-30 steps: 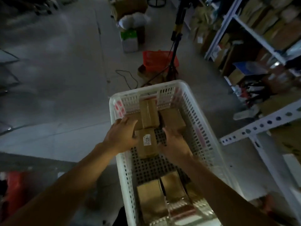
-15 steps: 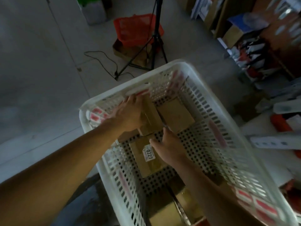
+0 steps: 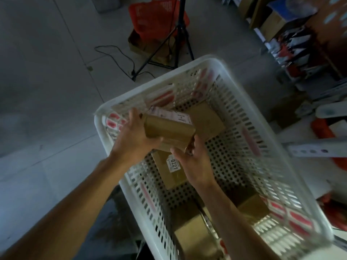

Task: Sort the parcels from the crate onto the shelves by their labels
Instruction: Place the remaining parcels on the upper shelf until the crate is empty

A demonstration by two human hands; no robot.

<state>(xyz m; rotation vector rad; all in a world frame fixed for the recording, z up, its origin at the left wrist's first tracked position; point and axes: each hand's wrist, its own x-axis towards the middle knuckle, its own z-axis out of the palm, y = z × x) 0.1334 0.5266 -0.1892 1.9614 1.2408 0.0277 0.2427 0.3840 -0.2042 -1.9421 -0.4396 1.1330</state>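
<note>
A white perforated crate [image 3: 266,128] fills the middle of the view. My left hand [image 3: 134,136] grips the left end of a brown cardboard parcel [image 3: 169,131], lifted and tilted above the crate floor. My right hand [image 3: 195,162] holds that parcel's lower right corner from beneath. Under it lies a second parcel with a white label reading 0227 [image 3: 173,166]. Another brown parcel [image 3: 205,121] lies at the crate's far end, and more parcels [image 3: 195,239] lie at the near end.
A black tripod [image 3: 178,40] with a loose cable stands on the grey floor beyond the crate, beside a red basket [image 3: 150,15]. Shelving with boxes [image 3: 272,25] runs along the right. A white perforated shelf rail [image 3: 319,151] juts in at right.
My left hand has lifted a parcel off the crate floor and tipped it up; my right hand left the 0227 parcel and came under the lifted one. The view has swung closer.
</note>
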